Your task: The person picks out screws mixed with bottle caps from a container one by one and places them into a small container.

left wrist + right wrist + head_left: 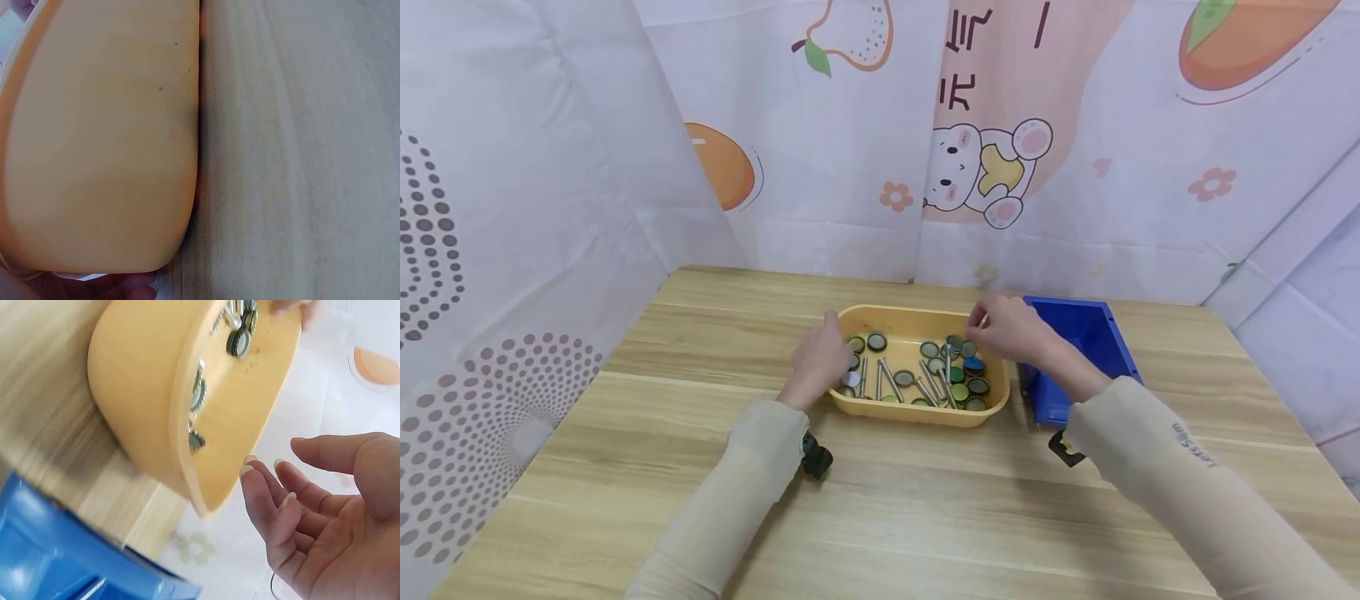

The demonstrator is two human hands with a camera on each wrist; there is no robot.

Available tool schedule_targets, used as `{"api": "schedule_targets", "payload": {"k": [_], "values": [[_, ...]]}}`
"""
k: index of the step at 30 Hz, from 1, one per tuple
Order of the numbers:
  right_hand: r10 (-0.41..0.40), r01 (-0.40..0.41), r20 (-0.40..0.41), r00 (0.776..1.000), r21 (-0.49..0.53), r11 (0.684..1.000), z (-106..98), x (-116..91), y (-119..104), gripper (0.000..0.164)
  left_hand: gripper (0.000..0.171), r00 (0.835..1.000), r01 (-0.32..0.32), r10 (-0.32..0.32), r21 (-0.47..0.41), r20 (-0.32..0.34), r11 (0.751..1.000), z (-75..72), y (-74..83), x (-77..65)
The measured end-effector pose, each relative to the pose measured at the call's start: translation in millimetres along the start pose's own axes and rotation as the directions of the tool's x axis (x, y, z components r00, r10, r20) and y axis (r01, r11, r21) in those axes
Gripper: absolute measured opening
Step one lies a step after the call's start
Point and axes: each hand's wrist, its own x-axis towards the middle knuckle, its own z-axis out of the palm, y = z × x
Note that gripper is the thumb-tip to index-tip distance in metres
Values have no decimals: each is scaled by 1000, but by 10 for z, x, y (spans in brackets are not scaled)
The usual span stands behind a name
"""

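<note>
A yellow plastic basin on the table holds bottle caps and several long metal screws. At its left end my left hand grips the rim. Fingers of that hand show along the basin's end in the left wrist view. My right hand hovers by the far right corner of the basin, above the rim. In the right wrist view its fingers are loosely bent, thumb apart from them, with nothing between.
Right beside the basin stands a blue plastic bin; a shiny metal piece shows inside it in the right wrist view. The wooden table meets a printed curtain at the back.
</note>
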Motion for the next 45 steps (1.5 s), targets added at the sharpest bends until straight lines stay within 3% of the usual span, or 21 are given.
{"api": "schedule_targets", "payload": {"k": [11,18,21,26,33,39,45], "values": [[-12,22,109,994,-99,995,373,64,-215,17,40,1000,5,-4,51,-16,999,23,-15,36],[72,-56,162,984,-98,994,613,34,-340,48,43,1000,10,-10,42,-5,999,6,-7,26],[88,-67,163,983,-128,990,702,25,-381,54,44,1000,15,-15,36,-3,999,2,-9,22],[106,-77,131,986,-207,975,771,30,-396,50,46,1000,16,-16,31,2,999,1,4,18],[156,-125,112,981,-241,962,814,43,-400,46,39,1000,4,-4,28,-10,1000,16,1,26],[108,-70,162,981,-221,973,824,57,-409,42,37,1000,10,-10,27,-13,1000,20,-2,31],[-33,66,244,969,-127,990,855,75,-324,26,38,1000,9,-8,30,-6,1000,15,11,30]]}}
